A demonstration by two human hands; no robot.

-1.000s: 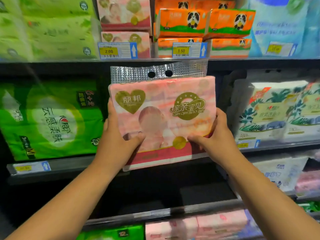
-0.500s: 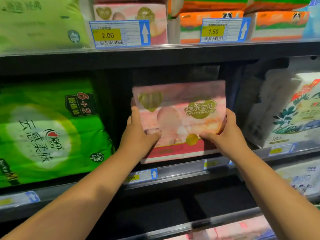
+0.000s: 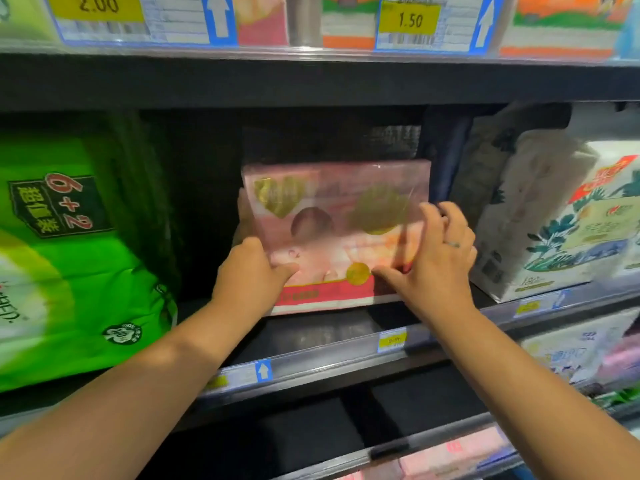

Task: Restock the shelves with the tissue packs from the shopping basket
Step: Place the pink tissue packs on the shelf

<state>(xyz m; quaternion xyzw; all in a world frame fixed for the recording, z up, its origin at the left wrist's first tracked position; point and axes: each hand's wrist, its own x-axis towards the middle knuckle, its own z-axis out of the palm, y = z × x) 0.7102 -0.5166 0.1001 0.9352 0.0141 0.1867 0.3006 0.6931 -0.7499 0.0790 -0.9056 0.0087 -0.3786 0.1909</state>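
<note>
left hand point(image 3: 249, 273) and right hand point(image 3: 434, 263) pinch the side edges of a pink tissue pack point(image 3: 341, 216) on the shelf point(image 3: 311, 360); it is likely light, squashy and film-slick.

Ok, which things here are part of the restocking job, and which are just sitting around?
Job: pink tissue pack, left hand, right hand, middle shelf.
Just there: green pack, white leaf-print pack, 1.50 price tag.

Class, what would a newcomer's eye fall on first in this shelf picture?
The pink tissue pack, mid-shelf at centre, held between the left hand and right hand. Then the big green tissue pack at left, and the yellow 2.00 price tag above it.
</note>
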